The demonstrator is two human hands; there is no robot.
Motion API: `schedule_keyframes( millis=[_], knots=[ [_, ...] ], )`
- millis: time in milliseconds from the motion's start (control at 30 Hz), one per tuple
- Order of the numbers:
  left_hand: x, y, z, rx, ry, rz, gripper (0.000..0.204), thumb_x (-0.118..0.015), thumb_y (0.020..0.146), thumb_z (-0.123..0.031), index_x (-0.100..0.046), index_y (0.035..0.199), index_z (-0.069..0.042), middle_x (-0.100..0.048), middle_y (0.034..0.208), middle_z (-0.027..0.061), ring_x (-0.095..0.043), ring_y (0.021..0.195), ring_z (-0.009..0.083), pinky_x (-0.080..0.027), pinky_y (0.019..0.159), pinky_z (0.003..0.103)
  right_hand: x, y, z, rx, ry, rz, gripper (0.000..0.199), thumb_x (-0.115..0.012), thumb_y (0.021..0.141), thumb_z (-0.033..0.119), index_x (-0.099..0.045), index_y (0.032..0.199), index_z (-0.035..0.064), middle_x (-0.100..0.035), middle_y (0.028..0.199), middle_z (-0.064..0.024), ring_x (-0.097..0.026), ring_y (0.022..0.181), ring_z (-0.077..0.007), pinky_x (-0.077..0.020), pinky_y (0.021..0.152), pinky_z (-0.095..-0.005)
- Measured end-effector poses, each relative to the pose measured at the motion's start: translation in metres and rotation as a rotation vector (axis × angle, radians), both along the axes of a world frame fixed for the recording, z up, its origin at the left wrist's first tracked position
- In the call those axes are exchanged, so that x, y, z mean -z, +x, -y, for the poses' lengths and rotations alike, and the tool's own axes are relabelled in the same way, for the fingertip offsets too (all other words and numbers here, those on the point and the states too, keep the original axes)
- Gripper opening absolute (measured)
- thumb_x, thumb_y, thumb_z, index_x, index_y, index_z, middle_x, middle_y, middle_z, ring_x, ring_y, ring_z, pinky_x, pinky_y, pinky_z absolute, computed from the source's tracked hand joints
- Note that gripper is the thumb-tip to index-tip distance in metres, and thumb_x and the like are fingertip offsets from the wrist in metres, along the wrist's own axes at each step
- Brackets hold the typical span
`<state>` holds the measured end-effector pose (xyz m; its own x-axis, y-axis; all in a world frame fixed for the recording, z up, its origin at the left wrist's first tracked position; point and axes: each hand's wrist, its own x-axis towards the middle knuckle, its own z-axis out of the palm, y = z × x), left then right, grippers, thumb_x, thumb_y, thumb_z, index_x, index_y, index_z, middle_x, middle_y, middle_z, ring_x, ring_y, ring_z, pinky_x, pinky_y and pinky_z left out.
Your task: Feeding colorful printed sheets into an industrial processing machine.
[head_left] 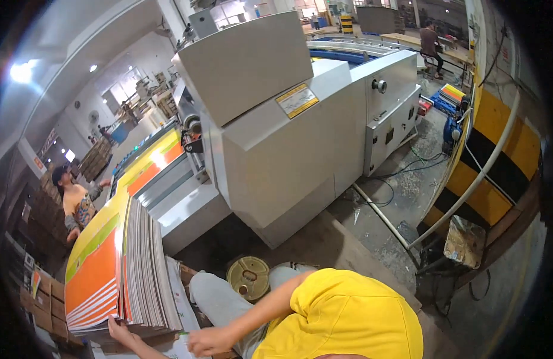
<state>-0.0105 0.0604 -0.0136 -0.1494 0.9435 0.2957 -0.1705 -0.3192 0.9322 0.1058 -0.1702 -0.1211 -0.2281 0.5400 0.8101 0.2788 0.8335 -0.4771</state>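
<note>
A tall stack of printed cardboard sheets (150, 269), orange, yellow and green on top with grey edges, stands at my left. My left hand (120, 331) is at its near corner, thumb and fingers closed on the edge of the upper sheets. How many sheets it holds is hidden. My right hand (209, 342) hangs in front of my knee, to the right of the stack, its fingers curled and nothing visible in them. White printed paper (184, 347) lies below, between the stack and that hand.
A large grey machine (288, 161) rises ahead, with more printed sheets (154, 164) on its feed bed. Across the stack stands a co-worker (79, 200). A round yellowish lidded can (248, 276) is between my legs. At right are a pipe (381, 215), cables and a striped pillar (486, 155).
</note>
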Motion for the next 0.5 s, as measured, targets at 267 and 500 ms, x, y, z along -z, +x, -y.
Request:
schedule_keyframes(
  millis=[267, 500],
  knots=[
    [-0.004, -0.015, -0.032, 0.041, -0.058, 0.016, 0.028, -0.055, 0.081, -0.020, -0.057, 0.097, 0.002, -0.055, 0.078, 0.0062, -0.050, 0.065, 0.0159, -0.041, 0.055, 0.030, 0.041, -0.006, 0.033, -0.098, -0.200, 0.015, 0.022, -0.055, 0.077, 0.024, -0.059, 0.075, 0.0030, -0.058, 0.068, -0.0160, -0.055, 0.062, -0.0308, -0.0416, 0.054, -0.0396],
    [-0.008, -0.001, -0.044, -0.035, -0.077, -0.065, 0.026, -0.054, 0.081, -0.019, -0.057, 0.097, 0.001, -0.055, 0.078, 0.0053, -0.051, 0.064, 0.0157, -0.041, 0.051, 0.028, 0.079, -0.015, 0.021, -0.045, -0.157, 0.063, 0.026, -0.058, 0.066, 0.025, -0.052, 0.062, 0.0002, -0.052, 0.054, -0.0191, -0.049, 0.050, -0.0368, -0.0339, 0.045, -0.0450]
  ],
)
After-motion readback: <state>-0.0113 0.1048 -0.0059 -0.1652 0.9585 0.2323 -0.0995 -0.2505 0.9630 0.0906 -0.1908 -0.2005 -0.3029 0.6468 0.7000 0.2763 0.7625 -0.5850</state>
